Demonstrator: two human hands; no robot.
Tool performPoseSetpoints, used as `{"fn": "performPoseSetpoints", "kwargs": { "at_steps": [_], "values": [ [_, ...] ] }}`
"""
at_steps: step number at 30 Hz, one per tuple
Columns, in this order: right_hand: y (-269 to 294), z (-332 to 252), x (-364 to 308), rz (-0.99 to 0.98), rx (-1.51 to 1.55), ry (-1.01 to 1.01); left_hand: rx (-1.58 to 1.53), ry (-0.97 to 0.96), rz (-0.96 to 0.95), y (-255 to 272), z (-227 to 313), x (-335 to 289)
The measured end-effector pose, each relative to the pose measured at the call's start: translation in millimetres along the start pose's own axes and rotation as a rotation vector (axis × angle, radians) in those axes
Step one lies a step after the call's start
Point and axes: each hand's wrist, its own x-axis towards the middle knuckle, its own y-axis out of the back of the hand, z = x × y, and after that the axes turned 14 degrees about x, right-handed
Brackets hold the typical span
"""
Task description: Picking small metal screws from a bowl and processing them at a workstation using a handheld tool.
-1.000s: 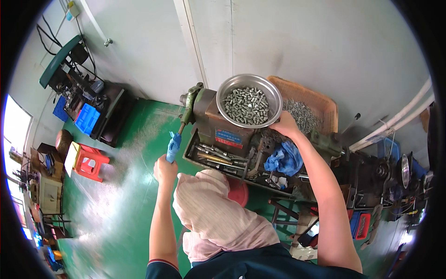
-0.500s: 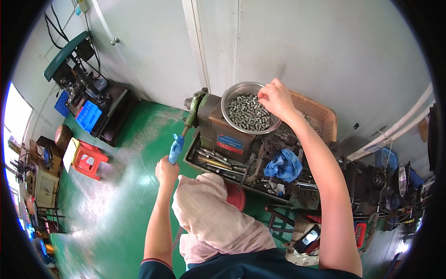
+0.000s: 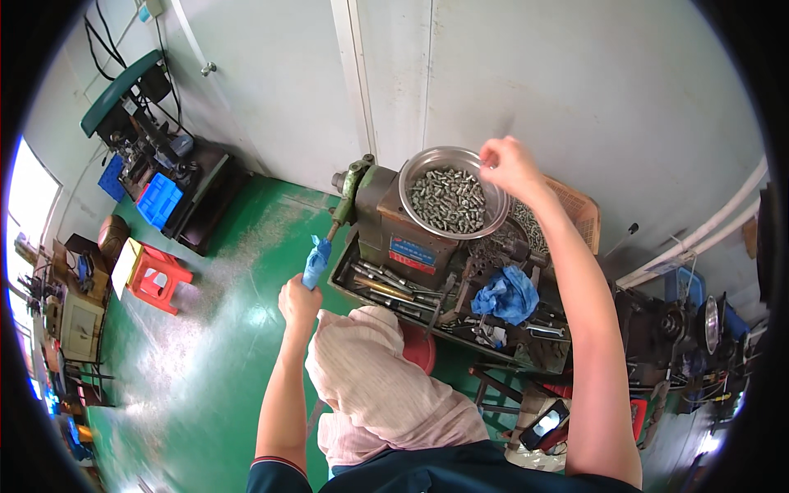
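Observation:
My left hand (image 3: 298,299) is closed around the end of a machine lever (image 3: 336,228), just below its blue wrapping (image 3: 316,261). A round metal bowl (image 3: 408,202) full of small metal screw-like parts (image 3: 446,200) sits on top of the green machine (image 3: 375,191). Over the bowl's right rim is my right hand (image 3: 511,171), its fingertips pinched together. Whatever they hold, if anything, is too small and hidden to make out.
Behind my right forearm stands a tan plastic basket (image 3: 582,215) with more metal parts. A tray of metal rods (image 3: 385,283) and a crumpled blue cloth (image 3: 506,294) lie below the bowl. A red stool (image 3: 163,278) stands on the left, and a phone (image 3: 546,423) lies near my right arm.
My right hand has shifted a little to the right, from over the parts toward the bowl's rim. My left hand stays on the lever. The whole view has shifted slightly.

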Motion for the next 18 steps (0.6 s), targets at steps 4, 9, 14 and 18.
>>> {"fn": "performPoseSetpoints", "kwargs": {
  "at_steps": [4, 9, 14, 18],
  "values": [
    [21.1, 23.8, -26.8, 0.112, 0.003, -0.209, -0.007, 0.015, -0.013, 1.8, 1.1, -0.3],
    [-24.3, 76.4, -79.9, 0.019, 0.250, -0.358, -0.034, 0.016, 0.002, 1.5, 3.8, -0.3],
    [-57.7, 78.3, -99.2, -0.093, 0.392, -0.447, -0.031, 0.004, 0.014, 0.0, 0.7, 0.5],
    [-61.0, 78.2, -99.9, -0.103, 0.347, -0.482, -0.045, 0.011, 0.021, -2.7, 0.3, 0.7]
  ]
}}
